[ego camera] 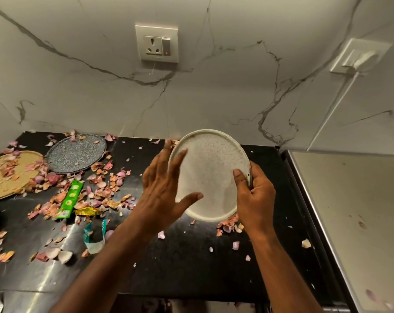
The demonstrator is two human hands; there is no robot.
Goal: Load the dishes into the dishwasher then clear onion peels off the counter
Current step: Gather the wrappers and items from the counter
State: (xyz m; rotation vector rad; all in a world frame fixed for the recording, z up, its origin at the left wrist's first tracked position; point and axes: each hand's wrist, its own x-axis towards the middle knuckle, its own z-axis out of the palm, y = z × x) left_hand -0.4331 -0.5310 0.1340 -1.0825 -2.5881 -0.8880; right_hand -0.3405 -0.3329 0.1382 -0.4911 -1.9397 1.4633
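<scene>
Right hand gripping tilted speckled plate by right rim; left hand flat, released, brushing face. Keeping tilt so onion peels are dropping onto worktop.

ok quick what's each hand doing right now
Left hand: open, fingers spread, lying against the face of the white speckled plate.
Right hand: gripping the plate's right rim, thumb on its face.

Tilted speckled white plate, lifted
</scene>
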